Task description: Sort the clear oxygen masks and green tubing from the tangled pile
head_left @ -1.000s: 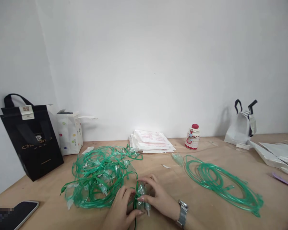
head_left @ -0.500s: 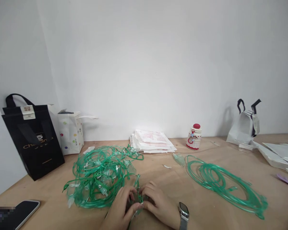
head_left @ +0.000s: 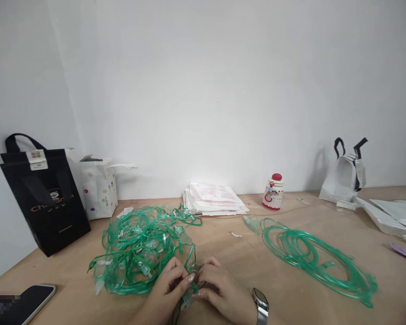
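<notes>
At the near edge of the table, my left hand (head_left: 171, 286) and my right hand (head_left: 221, 286) face each other around a clear oxygen mask (head_left: 188, 298) with a green elastic strap (head_left: 190, 256). Both hands are closed, thumbs and fingers pinching at the mask and strap; much of the mask is hidden by them. Just left of my hands lies a tangled pile of green-tubed oxygen masks (head_left: 138, 253). On the right rests a loose coil of green tubing (head_left: 311, 257), with a clear mask (head_left: 252, 224) at its upper left end.
A stack of printed paper packets (head_left: 213, 198) and a red-capped bottle (head_left: 274, 192) stand by the wall. Black (head_left: 50, 203) and dotted white bags (head_left: 99, 187) stand left, above a phone (head_left: 37, 300). A white bag (head_left: 341, 176) and white packets (head_left: 389, 216) are right. A small strip (head_left: 236, 234) lies mid-table.
My left hand's fingers have shifted slightly, and its thumb now points upward over the mask. The strap's upper end has moved a little left. My right hand has barely moved.
</notes>
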Motion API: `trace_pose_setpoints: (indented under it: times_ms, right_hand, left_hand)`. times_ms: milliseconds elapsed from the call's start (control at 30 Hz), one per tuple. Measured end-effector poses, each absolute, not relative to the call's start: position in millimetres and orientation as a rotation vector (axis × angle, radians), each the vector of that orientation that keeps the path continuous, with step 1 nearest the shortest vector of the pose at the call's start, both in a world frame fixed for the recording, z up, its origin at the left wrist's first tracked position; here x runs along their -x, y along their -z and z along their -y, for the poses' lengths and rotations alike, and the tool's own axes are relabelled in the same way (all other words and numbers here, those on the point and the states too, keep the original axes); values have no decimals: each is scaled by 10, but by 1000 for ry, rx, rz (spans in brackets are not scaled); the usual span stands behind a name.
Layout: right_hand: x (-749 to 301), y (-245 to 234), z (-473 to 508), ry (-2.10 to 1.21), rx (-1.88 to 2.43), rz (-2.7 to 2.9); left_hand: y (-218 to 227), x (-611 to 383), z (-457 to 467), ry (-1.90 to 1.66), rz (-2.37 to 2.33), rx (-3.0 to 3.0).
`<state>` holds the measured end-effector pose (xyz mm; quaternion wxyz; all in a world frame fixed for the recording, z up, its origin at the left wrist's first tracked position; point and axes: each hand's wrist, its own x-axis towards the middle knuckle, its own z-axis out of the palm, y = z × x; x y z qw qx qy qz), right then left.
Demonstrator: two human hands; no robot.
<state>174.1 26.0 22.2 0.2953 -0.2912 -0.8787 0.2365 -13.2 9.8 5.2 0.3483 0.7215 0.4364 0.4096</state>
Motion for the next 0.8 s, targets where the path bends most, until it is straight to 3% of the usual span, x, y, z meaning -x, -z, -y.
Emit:
trace_pose_setpoints:
  times_ms: [267, 567, 800]
  right_hand:
    - [-1689, -256, -181, -593, 851, 2373]
    - [-1699, -236, -218, -777, 911, 2178]
    - [-1686, -239, -180, -799, 940, 2212]
  left_hand:
    - [-55, 126, -97, -977, -1072, -2091]
    - [-219, 305, -163, -1077, -1383, -2207]
    - [-280, 275, -64, -954, -1273, -2260]
